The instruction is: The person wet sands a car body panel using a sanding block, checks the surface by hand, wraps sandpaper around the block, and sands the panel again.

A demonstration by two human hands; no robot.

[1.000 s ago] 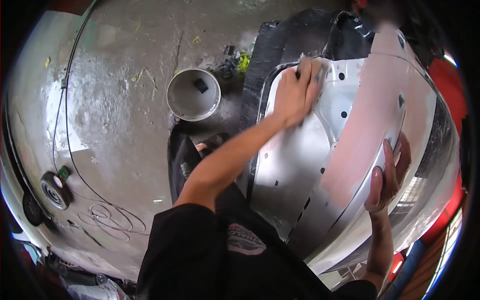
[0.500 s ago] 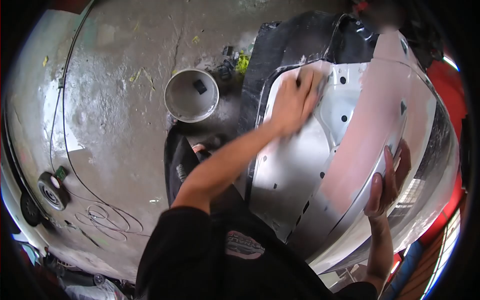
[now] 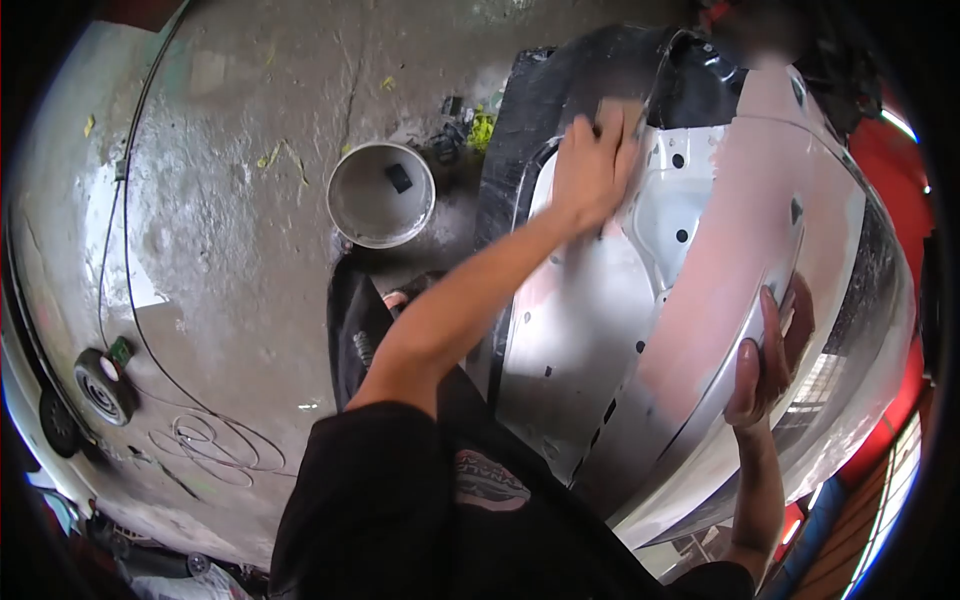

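My left hand point(image 3: 597, 175) is over the upper part of the bare silver inner panel point(image 3: 585, 330), near its black edge. Its fingers are bent together around something tan that blur keeps from being made out. On the glossy outer edge of the car body part rests my right hand point(image 3: 762, 370), thumb and fingers apart, nothing visible in it. Between the hands runs a dull pink patch point(image 3: 715, 270), beside a recessed pale section point(image 3: 672, 225) with round dark holes.
A round bucket point(image 3: 381, 195) with a dark block point(image 3: 398, 178) inside stands on the concrete floor point(image 3: 240, 200). A wheel point(image 3: 103, 386), a looped cable point(image 3: 200, 440) and a long hose point(image 3: 130, 240) lie at left. Black sheeting point(image 3: 555, 85) borders the panel.
My left hand has moved down and back up over the panel's top edge. My right hand keeps its place on the outer edge. The view has shifted slightly.
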